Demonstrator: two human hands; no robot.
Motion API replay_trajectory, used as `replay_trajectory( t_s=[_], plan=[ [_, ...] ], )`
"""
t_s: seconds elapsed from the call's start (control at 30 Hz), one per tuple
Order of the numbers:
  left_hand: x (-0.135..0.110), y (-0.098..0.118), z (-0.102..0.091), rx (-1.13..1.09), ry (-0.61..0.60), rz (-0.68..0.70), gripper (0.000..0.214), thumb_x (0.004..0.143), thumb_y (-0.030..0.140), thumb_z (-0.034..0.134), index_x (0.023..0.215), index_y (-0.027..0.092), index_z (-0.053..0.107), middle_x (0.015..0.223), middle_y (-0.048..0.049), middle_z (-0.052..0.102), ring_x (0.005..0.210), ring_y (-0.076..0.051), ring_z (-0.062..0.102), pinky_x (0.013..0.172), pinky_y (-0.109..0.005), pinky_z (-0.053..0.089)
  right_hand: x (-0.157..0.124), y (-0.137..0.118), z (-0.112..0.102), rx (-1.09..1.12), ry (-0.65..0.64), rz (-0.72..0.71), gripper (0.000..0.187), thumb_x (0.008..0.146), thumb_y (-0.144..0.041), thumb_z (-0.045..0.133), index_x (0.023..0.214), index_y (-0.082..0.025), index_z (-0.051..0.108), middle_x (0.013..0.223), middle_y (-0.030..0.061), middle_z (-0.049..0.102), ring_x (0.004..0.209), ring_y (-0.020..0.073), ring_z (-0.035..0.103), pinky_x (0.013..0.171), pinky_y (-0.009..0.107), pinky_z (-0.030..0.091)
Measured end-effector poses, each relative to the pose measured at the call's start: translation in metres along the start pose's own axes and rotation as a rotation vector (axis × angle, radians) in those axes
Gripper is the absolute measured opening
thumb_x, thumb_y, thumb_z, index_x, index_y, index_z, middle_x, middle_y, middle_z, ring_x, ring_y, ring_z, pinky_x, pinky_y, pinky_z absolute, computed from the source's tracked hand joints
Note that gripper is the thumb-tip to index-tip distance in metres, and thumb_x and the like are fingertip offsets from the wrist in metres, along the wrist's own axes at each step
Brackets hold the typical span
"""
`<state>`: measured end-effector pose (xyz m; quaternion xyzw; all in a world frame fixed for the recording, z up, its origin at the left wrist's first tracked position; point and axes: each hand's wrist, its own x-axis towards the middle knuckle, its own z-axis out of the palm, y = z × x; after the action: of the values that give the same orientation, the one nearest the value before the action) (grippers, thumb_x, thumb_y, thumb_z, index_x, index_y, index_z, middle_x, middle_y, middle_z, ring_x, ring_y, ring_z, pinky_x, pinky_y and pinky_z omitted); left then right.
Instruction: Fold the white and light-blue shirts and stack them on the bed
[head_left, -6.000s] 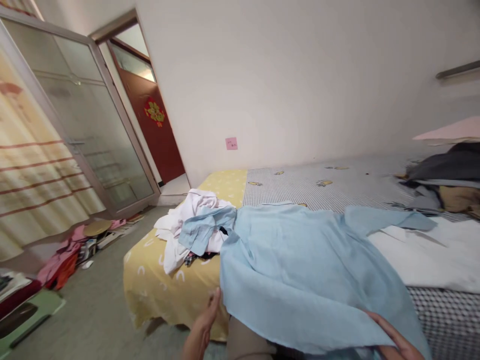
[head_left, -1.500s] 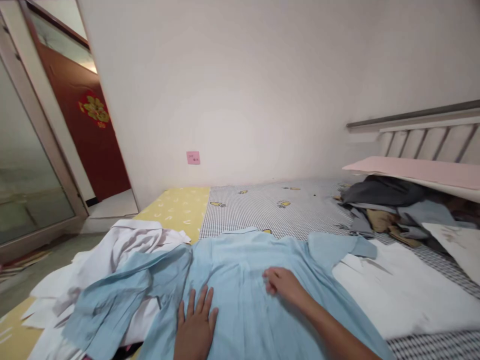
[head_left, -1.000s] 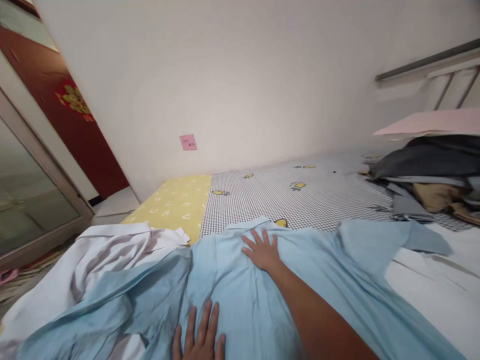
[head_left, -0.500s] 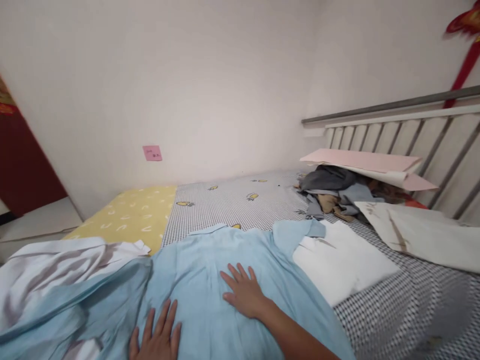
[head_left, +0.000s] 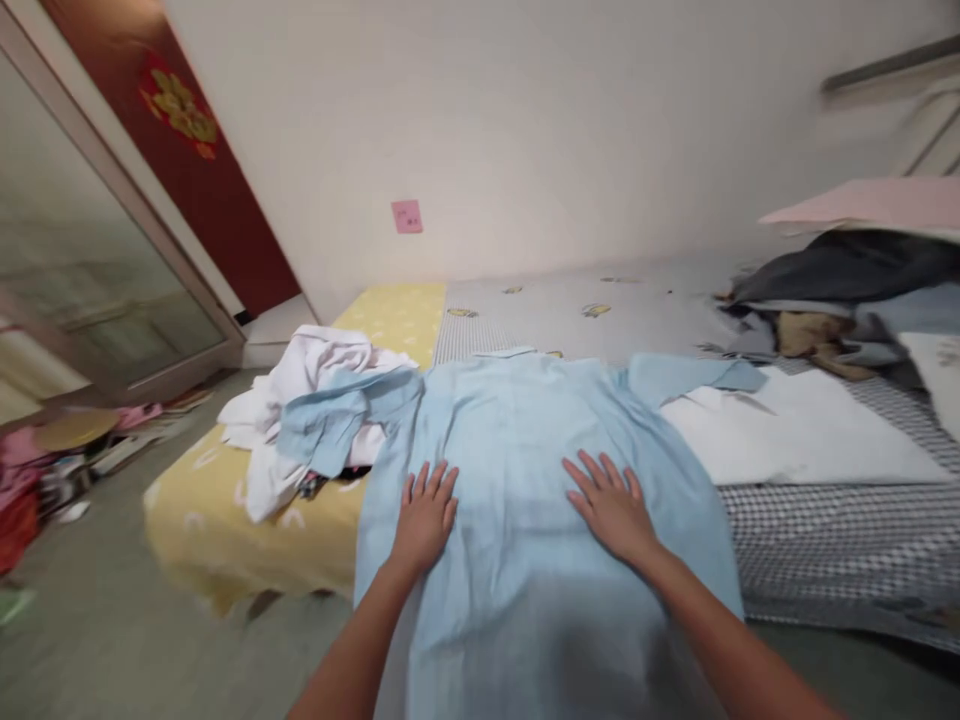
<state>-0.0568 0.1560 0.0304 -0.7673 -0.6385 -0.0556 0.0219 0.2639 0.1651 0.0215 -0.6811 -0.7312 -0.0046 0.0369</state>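
A light blue shirt (head_left: 510,450) lies spread on the bed, its collar toward the wall and its lower part hanging over the front edge. My left hand (head_left: 424,515) rests flat on the left side of the shirt, fingers spread. On the right side, my right hand (head_left: 611,505) is also laid flat with fingers apart. Neither hand grips the cloth. The shirt's right sleeve stretches out over a folded white garment (head_left: 795,430). Its left sleeve lies bunched against a heap of white clothes (head_left: 322,365).
Dark and grey clothes (head_left: 862,280) are piled at the right under a pink sheet (head_left: 870,205). The bed has a yellow cover (head_left: 300,545) on the left and a checked sheet (head_left: 825,530) on the right. Assorted items (head_left: 82,450) lie on the floor at far left.
The view has swung left and down, showing the floor and door. My left hand has moved forward up the shirt. My right hand still lies flat on the cloth.
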Motion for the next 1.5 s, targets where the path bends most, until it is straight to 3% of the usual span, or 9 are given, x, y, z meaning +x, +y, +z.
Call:
replay_trajectory(
  t_s=[0.13,0.23,0.4,0.53,0.63,0.83,1.07,1.33,1.5],
  plan=[
    [-0.113,-0.03,0.028,-0.162,0.071,-0.1,0.047,0.099,0.023,0.034,0.142,0.032,0.052,0.157,-0.0051,0.045,0.146,-0.022,0.037,0.122,-0.053,0.022,-0.047,-0.001,0.014,0.011,0.022,-0.107,0.058,0.094,-0.038,0.04,0.152,-0.035,0.04,0.166,0.0017,0.027,0.152,0.0337,0.02,0.118,0.059,0.018],
    [-0.199,-0.055,0.053,-0.455,0.029,-0.548,0.047,0.096,0.022,0.034,0.135,0.023,0.058,0.155,-0.0103,0.047,0.143,-0.023,0.042,0.123,-0.053,0.021,-0.104,-0.008,0.038,0.106,-0.008,-0.236,0.057,0.091,-0.037,0.043,0.148,-0.037,0.047,0.161,0.0018,0.036,0.15,0.0337,0.027,0.118,0.063,0.018],
    [-0.286,-0.046,0.068,-0.807,-0.153,-0.941,0.049,0.097,0.037,0.031,0.117,0.014,0.069,0.127,-0.0157,0.07,0.121,-0.025,0.064,0.102,-0.043,0.051,-0.18,-0.052,0.042,0.47,-0.429,-0.42,0.061,0.091,-0.049,0.046,0.151,-0.039,0.041,0.156,-0.0003,0.044,0.146,0.0299,0.036,0.12,0.056,0.026],
    [-0.275,-0.006,0.044,-1.357,-0.282,-0.811,0.058,0.096,0.058,0.033,0.126,0.021,0.065,0.131,-0.0101,0.069,0.115,-0.022,0.067,0.099,-0.04,0.053,-0.191,-0.108,0.006,0.674,-0.695,-0.517,0.077,0.09,-0.05,0.049,0.159,-0.028,0.023,0.163,0.0051,0.033,0.146,0.0253,0.037,0.119,0.043,0.033],
    [-0.243,0.012,0.009,-1.654,-0.184,-0.767,0.061,0.093,0.058,0.04,0.14,0.02,0.054,0.14,-0.0117,0.062,0.12,-0.022,0.063,0.105,-0.04,0.048,-0.185,-0.141,-0.009,0.512,-0.641,-0.571,0.097,0.072,-0.041,0.07,0.158,-0.025,0.028,0.158,0.0107,0.041,0.139,0.0309,0.045,0.115,0.044,0.037],
    [-0.211,0.005,-0.053,-1.913,-0.004,-0.471,0.064,0.096,0.049,0.042,0.156,0.034,0.024,0.165,-0.0063,0.03,0.138,-0.023,0.049,0.111,-0.044,0.043,-0.156,-0.153,-0.004,0.539,-0.33,-0.488,0.031,0.092,-0.035,0.041,0.093,-0.023,0.07,0.091,0.0082,0.073,0.086,0.0257,0.065,0.081,0.037,0.049],
    [-0.219,0.013,-0.014,-0.91,0.341,-0.44,0.033,0.095,0.035,0.048,0.121,0.028,0.069,0.146,-0.0122,0.052,0.137,-0.031,0.047,0.114,-0.059,0.035,-0.091,-0.149,-0.079,1.261,-0.203,-0.156,0.038,0.082,-0.056,0.061,0.087,-0.019,0.067,0.081,0.0021,0.067,0.077,0.0195,0.057,0.071,0.029,0.045],
    [-0.206,0.04,0.008,-0.286,0.413,-0.269,0.059,0.078,0.012,0.074,0.131,0.033,0.06,0.155,-0.0148,0.041,0.14,-0.038,0.043,0.105,-0.062,0.044,-0.064,-0.144,-0.128,1.218,-0.077,-0.262,0.033,0.083,-0.043,0.058,0.099,-0.02,0.075,0.088,0.0023,0.072,0.083,0.0201,0.061,0.077,0.029,0.045],
    [-0.174,0.041,-0.013,-0.203,0.474,-0.138,0.008,0.085,0.02,0.071,0.087,0.027,0.069,0.152,-0.0049,0.05,0.143,-0.034,0.039,0.114,-0.065,0.029,-0.057,-0.144,-0.155,1.13,-0.043,-0.385,0.034,0.09,-0.045,0.054,0.099,-0.02,0.075,0.087,0.0022,0.072,0.082,0.0189,0.063,0.074,0.028,0.046]
  ],
)
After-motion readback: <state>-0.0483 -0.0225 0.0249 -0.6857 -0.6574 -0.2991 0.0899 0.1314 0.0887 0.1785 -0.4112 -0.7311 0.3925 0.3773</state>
